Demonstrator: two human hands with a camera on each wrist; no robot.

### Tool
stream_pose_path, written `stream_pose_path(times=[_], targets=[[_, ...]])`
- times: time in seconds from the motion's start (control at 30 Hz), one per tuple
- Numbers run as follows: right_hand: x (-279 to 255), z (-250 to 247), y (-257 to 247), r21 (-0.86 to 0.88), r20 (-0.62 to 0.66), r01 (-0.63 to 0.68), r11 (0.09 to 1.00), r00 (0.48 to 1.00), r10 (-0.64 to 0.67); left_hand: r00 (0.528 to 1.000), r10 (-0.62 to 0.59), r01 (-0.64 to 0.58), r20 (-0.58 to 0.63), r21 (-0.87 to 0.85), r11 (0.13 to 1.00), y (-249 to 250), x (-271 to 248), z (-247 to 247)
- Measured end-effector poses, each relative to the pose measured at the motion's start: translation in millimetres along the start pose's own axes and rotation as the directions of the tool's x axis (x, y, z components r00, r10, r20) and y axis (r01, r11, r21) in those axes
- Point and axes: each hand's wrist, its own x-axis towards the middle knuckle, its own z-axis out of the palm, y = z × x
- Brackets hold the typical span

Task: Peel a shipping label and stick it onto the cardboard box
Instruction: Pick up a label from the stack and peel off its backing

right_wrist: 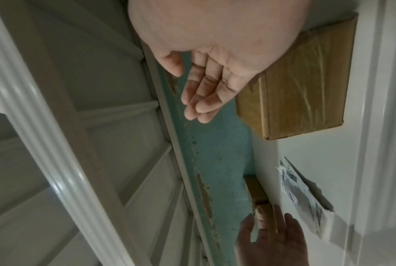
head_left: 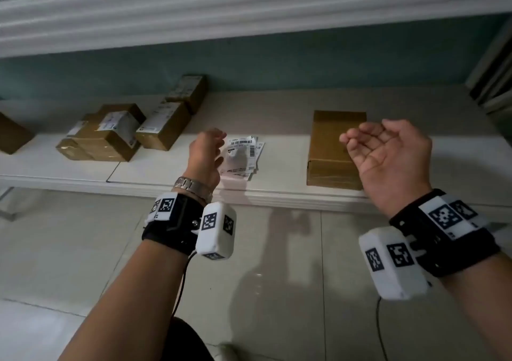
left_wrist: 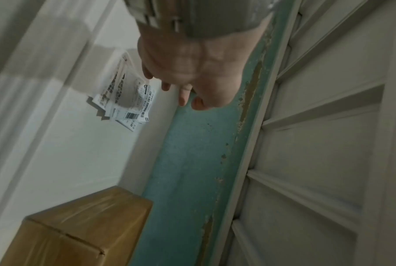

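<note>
A small stack of white shipping labels (head_left: 243,155) with barcodes lies on the white shelf (head_left: 155,172), also seen as labels (left_wrist: 126,97) and labels (right_wrist: 299,194). A plain brown cardboard box (head_left: 332,150) lies flat to their right, shown too as box (left_wrist: 74,228) and box (right_wrist: 306,86). My left hand (head_left: 207,153) hovers just left of and above the labels, fingers loose, holding nothing. My right hand (head_left: 388,150) is raised palm-up in front of the box, fingers loosely curled and empty.
Several taped cardboard boxes with labels (head_left: 110,133) crowd the shelf's left side, another box (head_left: 11,136) at the far left edge. A teal back wall (head_left: 277,64) and a white shelf above (head_left: 249,8) close the space. Tiled floor (head_left: 277,277) lies below.
</note>
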Motion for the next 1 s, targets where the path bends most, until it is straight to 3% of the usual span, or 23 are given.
stream_pose_path(times=[0.1,0.27,0.4,0.53,0.7,0.83,1.0], targets=[[6.2,5.4,4.4,-0.057,-0.033,-0.001,0.998,0.999,0.000,0.994,0.070,-0.065,-0.078,0.058,0.996,-2.0,6.9,2.3],[12.8,12.1,17.8,-0.111,0.018,0.038,0.993,0.999,-0.036,0.991,0.117,-0.099,-0.061,0.242,0.965,-19.4,30.6,8.4],[16.3,15.7,21.0,-0.150,0.104,0.073,0.986,0.993,-0.057,0.985,0.110,-0.039,-0.131,0.452,0.891,-34.3,46.8,16.9],[22.3,15.6,20.9,-0.145,0.124,0.079,0.986,0.990,-0.061,0.988,0.067,0.006,-0.139,0.469,0.883,-38.9,57.7,25.3],[26.0,16.6,20.4,-0.115,0.104,0.072,0.991,0.993,-0.060,0.969,0.207,-0.087,-0.134,0.599,0.796,-40.0,48.6,26.5],[24.2,20.4,19.6,-0.093,0.095,0.062,0.994,0.994,-0.053,0.951,0.265,-0.122,-0.161,0.591,0.797,-41.8,52.8,23.7],[17.9,23.0,15.5,-0.092,0.091,0.058,0.994,0.995,-0.049,0.882,0.469,-0.243,-0.055,0.798,0.551,-38.7,43.6,22.6]])
